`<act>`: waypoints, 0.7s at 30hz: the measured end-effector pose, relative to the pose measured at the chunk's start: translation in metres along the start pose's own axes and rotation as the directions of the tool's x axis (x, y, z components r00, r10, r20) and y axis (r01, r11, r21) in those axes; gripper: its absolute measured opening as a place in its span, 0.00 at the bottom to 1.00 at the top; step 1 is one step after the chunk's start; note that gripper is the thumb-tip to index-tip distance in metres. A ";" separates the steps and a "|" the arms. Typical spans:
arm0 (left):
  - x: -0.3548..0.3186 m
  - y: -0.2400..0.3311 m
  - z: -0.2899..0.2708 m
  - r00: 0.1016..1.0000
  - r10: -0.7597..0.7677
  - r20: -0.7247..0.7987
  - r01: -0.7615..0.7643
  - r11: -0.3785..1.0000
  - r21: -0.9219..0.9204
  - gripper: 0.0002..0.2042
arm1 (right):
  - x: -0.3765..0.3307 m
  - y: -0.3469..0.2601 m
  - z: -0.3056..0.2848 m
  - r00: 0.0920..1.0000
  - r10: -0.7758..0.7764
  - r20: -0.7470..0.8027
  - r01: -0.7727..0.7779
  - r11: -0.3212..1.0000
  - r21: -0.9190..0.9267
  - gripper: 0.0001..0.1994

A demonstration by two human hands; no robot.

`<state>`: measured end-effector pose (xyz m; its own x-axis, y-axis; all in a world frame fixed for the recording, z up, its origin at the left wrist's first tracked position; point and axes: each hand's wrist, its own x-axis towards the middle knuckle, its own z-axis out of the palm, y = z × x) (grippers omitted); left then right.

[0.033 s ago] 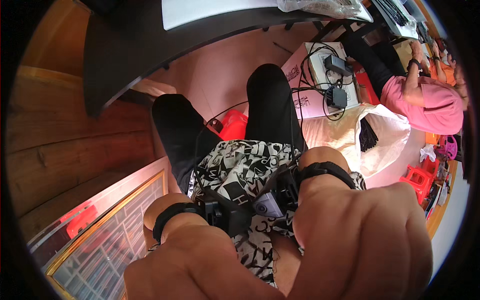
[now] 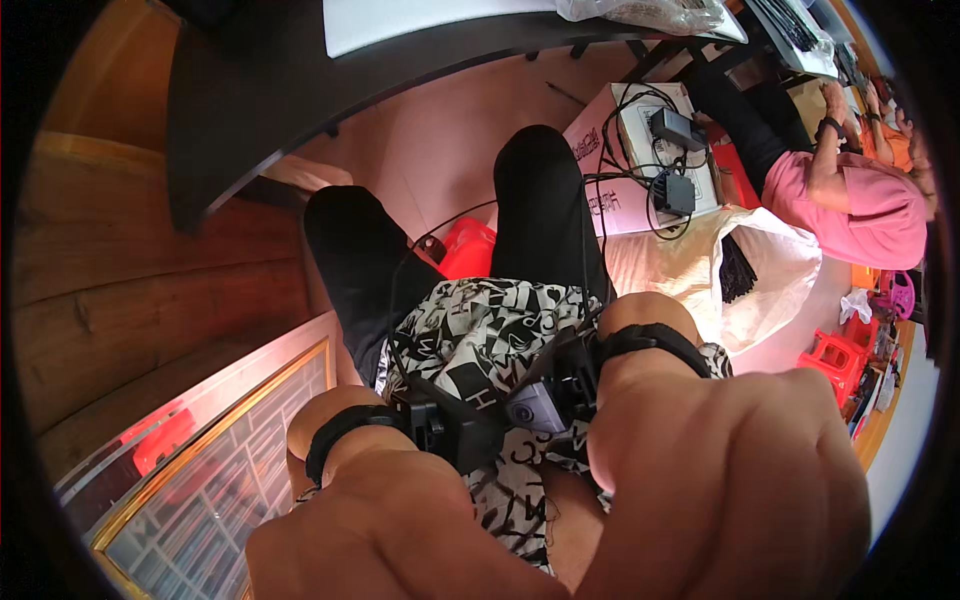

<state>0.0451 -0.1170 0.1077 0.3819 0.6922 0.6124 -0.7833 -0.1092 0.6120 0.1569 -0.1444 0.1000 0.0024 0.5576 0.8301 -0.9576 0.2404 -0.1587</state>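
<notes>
Now both fists, left hand (image 2: 400, 530) and right hand (image 2: 730, 480), over patterned shirt (image 2: 480, 330)

Cluttered workroom: desk (image 2: 250, 120), cabled electronics box (image 2: 655, 150).

Pale pink smooth floor (image 2: 440, 130) carries: white cardboard box (image 2: 640, 165) w/ black power adapters + cables on top, cream crumpled plastic bag (image 2: 690, 270) just beside it, red plastic stools (image 2: 835, 355) nr right edge.
</notes>
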 end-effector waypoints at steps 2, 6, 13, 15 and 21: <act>-0.009 0.003 0.004 1.000 0.004 -0.019 -0.004 1.000 0.012 0.06 | -0.007 -0.004 0.005 0.999 -0.001 -0.038 0.002 0.999 0.040 0.07; -0.006 -0.003 -0.005 1.000 0.007 -0.015 -0.007 1.000 -0.010 0.06 | -0.013 -0.008 0.010 0.994 -0.017 -0.104 0.023 0.998 0.058 0.07; -0.021 -0.005 -0.005 0.999 -0.002 -0.043 0.000 0.999 -0.047 0.07 | -0.014 0.022 -0.008 0.967 -0.026 -0.253 0.053 0.994 0.098 0.07; -0.026 0.001 -0.013 0.999 -0.008 -0.047 0.006 0.998 -0.063 0.07 | -0.015 0.030 -0.009 0.955 -0.033 -0.296 0.066 0.993 0.102 0.07; -0.037 0.009 -0.021 0.998 -0.017 -0.052 0.012 0.994 -0.104 0.07 | -0.019 0.050 -0.010 0.910 -0.051 -0.411 0.104 0.989 0.109 0.07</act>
<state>0.0133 -0.1291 0.0803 0.3694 0.7301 0.5748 -0.8256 -0.0260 0.5636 0.1124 -0.1348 0.0707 0.1691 0.8220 0.5439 -0.9778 0.2091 -0.0120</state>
